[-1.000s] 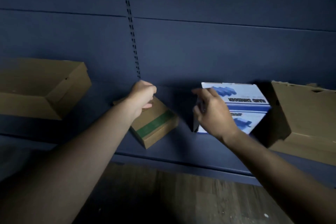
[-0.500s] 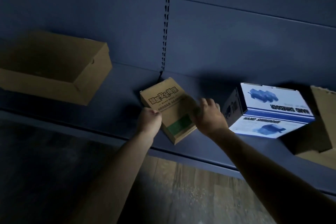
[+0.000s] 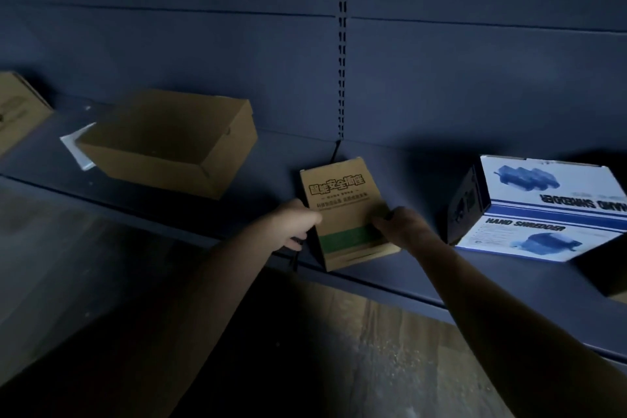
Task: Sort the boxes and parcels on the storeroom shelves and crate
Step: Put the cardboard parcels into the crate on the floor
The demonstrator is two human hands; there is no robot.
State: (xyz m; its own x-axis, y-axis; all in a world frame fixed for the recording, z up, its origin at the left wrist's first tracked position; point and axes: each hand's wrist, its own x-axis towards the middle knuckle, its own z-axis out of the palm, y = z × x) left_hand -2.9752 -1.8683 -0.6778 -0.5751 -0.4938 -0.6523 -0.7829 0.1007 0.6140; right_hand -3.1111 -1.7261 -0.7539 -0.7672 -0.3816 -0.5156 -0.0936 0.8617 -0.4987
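Step in hand: placing one item. The small brown cardboard box with a green band (image 3: 344,214) sits at the front edge of the dark blue metal shelf (image 3: 271,176), between a large plain brown carton (image 3: 169,142) and a blue-and-white shredder box (image 3: 543,210). The left hand (image 3: 298,224) and right hand (image 3: 403,227) grasp its opposite sides, fingers curled on the edges. The next move probably calls for an even two-handed slide or lift.

hands (image 3: 346,224) gripping small box (image 3: 346,210), shelf (image 3: 424,268)
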